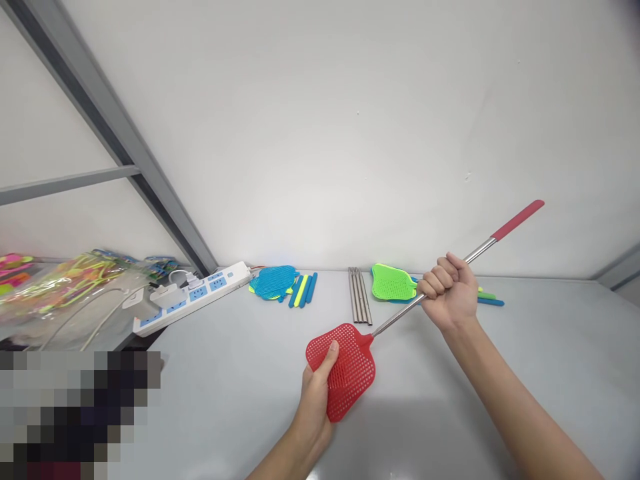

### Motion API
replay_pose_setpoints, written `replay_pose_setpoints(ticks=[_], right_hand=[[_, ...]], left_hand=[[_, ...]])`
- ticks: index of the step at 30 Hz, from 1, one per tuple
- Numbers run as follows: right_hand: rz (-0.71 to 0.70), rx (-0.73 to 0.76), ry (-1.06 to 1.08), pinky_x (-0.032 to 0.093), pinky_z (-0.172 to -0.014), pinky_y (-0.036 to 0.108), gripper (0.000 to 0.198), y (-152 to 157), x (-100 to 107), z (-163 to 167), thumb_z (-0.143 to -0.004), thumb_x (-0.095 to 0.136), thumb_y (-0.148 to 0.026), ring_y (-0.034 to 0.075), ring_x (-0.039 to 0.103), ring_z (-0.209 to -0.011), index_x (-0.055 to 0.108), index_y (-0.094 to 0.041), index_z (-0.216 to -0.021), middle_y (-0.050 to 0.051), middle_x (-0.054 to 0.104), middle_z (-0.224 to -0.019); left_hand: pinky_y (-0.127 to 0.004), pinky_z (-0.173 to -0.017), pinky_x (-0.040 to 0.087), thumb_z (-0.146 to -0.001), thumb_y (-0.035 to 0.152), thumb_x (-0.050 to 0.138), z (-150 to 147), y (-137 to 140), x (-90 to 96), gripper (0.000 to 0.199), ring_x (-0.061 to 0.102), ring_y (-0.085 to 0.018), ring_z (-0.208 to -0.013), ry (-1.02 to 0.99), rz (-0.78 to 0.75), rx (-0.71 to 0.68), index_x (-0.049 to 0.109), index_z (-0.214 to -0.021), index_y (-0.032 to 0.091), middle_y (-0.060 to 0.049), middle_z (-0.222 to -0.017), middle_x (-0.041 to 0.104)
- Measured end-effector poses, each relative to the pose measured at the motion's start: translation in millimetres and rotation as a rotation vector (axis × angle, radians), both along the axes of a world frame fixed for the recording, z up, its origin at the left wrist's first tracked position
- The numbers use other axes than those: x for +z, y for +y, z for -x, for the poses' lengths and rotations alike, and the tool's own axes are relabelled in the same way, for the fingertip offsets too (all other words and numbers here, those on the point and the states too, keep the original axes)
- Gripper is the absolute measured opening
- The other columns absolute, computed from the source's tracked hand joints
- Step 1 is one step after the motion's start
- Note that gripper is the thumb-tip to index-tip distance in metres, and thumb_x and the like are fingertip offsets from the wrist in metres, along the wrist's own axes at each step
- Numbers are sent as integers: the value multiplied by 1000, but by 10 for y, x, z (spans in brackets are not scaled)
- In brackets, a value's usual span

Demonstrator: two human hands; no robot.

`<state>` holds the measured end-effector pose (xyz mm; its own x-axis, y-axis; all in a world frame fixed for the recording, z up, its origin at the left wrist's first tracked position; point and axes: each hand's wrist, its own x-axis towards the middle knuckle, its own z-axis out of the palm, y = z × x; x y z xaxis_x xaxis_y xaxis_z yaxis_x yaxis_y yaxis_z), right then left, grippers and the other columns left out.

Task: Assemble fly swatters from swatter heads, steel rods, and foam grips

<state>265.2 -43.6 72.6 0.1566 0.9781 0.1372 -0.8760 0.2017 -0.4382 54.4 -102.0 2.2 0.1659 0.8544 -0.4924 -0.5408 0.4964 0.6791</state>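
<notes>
A red fly swatter [353, 373] with a silver metal rod and a red grip slants up to the right above the table. My left hand [320, 393] holds its perforated head, thumb on top and the other fingers hidden underneath. Around the metal rod my right hand [450, 290] is closed in a fist, below the red grip. Behind the rod lies a green swatter head [393, 283] on top of a blue one. Several bare metal rods [360, 297] lie side by side to its left.
Blue swatter heads [274, 283] are stacked at the back, beside blue and yellow grip sleeves [303, 291]. A white power strip [193, 300] with chargers and cables runs along the left. Plastic bags of colourful parts [85, 280] lie beyond it. The grey table [550, 347] meets a white wall.
</notes>
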Motion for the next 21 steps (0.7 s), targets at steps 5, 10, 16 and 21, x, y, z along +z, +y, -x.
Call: replay_pose_setpoints(ticks=[5, 10, 16, 21], right_hand=[[-20, 9, 7, 12, -30, 22, 39, -4, -2, -9, -76, 43, -22, 8, 4, -36, 13, -19, -51, -8, 4, -42], [-32, 27, 21, 11, -31, 22, 39, 4, -16, -18, -76, 42, -23, 8, 3, -36, 13, -19, -51, -8, 3, -41], [-55, 60, 29, 9, -31, 22, 39, 4, -39, -33, -76, 41, -23, 8, 2, -36, 13, -19, -50, -8, 2, -42], [-48, 63, 43, 8, -31, 22, 39, 11, -49, -37, -77, 41, -23, 8, 2, -36, 12, -19, -50, -8, 2, -41]], left_hand=[[-28, -60, 49, -67, 37, 62, -3, 10, -16, 39, 61, -20, -71, 18, -3, 0, 58, -96, 12, -11, -86, 63], [-28, -61, 49, -66, 39, 62, -2, 25, -17, 43, 61, -21, -75, 25, 30, 8, 57, -99, 12, -13, -95, 62], [-26, -58, 49, -66, 39, 63, 0, 33, -9, 45, 61, -19, -73, 25, 58, 0, 56, -101, 12, -14, -97, 61], [-27, -58, 49, -66, 39, 62, -7, 36, 14, 45, 61, -20, -72, 16, 45, -19, 56, -101, 11, -14, -95, 62]])
